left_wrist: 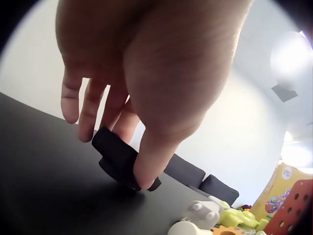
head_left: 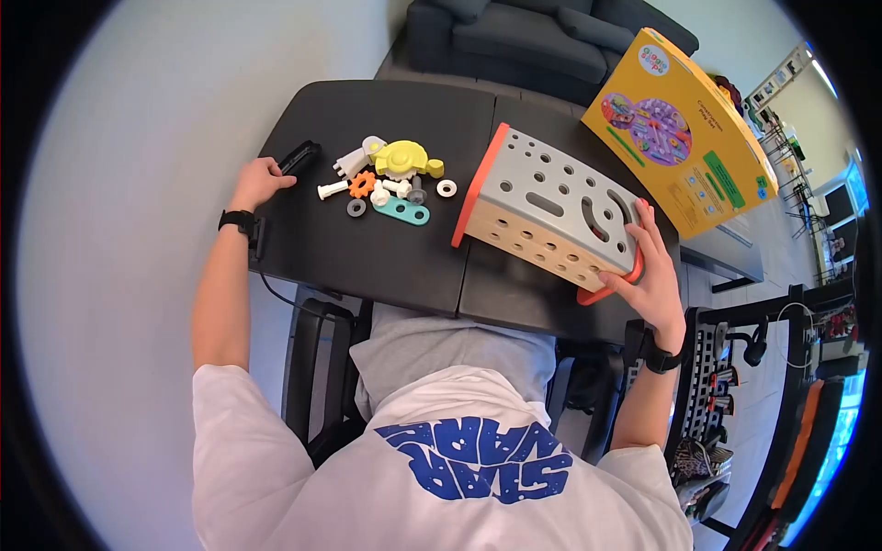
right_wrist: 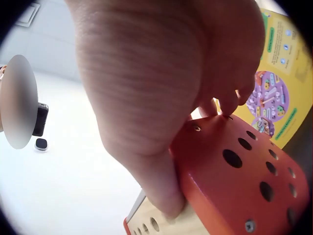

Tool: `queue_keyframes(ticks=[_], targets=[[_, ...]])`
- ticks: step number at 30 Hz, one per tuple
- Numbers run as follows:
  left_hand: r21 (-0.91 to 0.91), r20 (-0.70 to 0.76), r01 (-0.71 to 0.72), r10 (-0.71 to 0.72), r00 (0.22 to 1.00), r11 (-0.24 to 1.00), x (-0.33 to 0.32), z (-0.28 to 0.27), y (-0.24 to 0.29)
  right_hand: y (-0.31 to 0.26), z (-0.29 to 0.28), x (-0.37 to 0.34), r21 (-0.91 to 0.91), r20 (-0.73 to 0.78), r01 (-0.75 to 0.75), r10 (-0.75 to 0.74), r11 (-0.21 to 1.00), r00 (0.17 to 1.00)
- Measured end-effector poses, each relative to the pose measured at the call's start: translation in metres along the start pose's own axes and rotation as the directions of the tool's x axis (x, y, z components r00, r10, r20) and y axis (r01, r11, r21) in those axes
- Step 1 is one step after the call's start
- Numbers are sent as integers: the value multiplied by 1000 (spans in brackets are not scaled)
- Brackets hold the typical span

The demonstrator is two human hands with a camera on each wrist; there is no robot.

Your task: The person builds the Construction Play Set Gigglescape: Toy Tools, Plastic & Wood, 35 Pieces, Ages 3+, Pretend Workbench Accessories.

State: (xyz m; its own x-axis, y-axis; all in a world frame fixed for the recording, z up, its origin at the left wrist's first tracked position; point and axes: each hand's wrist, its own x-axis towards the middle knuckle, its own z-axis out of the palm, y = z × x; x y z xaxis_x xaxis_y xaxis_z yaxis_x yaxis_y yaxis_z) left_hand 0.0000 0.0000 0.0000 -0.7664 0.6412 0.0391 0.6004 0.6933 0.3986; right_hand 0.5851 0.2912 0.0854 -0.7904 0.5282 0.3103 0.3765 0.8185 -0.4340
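Note:
My left hand pinches a small black object between thumb and fingers, low over the table's left side; its exact kind I cannot tell. The right hand grips the near right corner of a toy workbench, thumb on the pale wooden side and fingers over the grey top. The workbench has holes and slots and red end panels. Between the hands lie a yellow-green toy piece, a white piece, an orange gear, a teal strip with holes and white bolts.
A yellow toy box stands behind the workbench at the right. The black table has rounded corners, with a wall along its left. Beyond it is a dark sofa; a shelf rack stands at the right.

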Motion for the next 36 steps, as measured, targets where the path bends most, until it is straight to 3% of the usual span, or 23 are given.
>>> queue_keyframes(ticks=[4,6,7,8,10,12,13,14,17,20,27,29,32,34,36], targets=[[134,85,84,-96,992,987,-5,5,19,2,1,-2,13,-6,20,-20,1000,1000],[338,-36,66,-57,998,939,-18,7,45,3,1,-1,21,-12,25,-25,999,1000],[340,-136,-47,99,986,939,-24,10,53,4,1,-1,35,-3,11,-11,999,1000],[343,-133,-50,101,986,938,-27,10,67,3,0,-2,49,8,-2,2,999,1000],[94,-166,-367,378,911,925,-36,9,95,5,0,-1,20,1,14,-15,1000,1000],[-30,27,-491,492,870,870,-49,2,125,4,2,-2,-5,-7,34,-34,999,999],[19,110,-542,537,837,840,-57,-1,139,2,1,-2,12,-4,23,-23,1000,1000],[3,132,-627,622,772,779,-56,6,140,1,0,-2,27,-3,11,-11,1000,1000],[58,290,-712,670,683,700,-58,21,154,5,3,-4,77,-7,9,-9,997,1000],[91,318,-766,710,628,637,-56,38,159,7,4,-4,66,-4,8,-7,998,1000],[137,358,-786,709,607,603,-53,44,165,9,3,-5,37,1,16,-16,999,1000],[25,220,-695,675,705,718,-60,32,174,7,3,-6,31,-2,0,0,1000,1000],[-55,128,-675,676,726,735,-60,18,187,6,3,-6,18,-6,-18,18,1000,1000],[-110,53,-712,720,692,693,-65,7,204,5,4,-6,12,-12,-27,27,1000,1000],[-166,-11,-676,684,729,718,-74,-10,226,3,5,-7,14,-4,-33,33,999,999]])
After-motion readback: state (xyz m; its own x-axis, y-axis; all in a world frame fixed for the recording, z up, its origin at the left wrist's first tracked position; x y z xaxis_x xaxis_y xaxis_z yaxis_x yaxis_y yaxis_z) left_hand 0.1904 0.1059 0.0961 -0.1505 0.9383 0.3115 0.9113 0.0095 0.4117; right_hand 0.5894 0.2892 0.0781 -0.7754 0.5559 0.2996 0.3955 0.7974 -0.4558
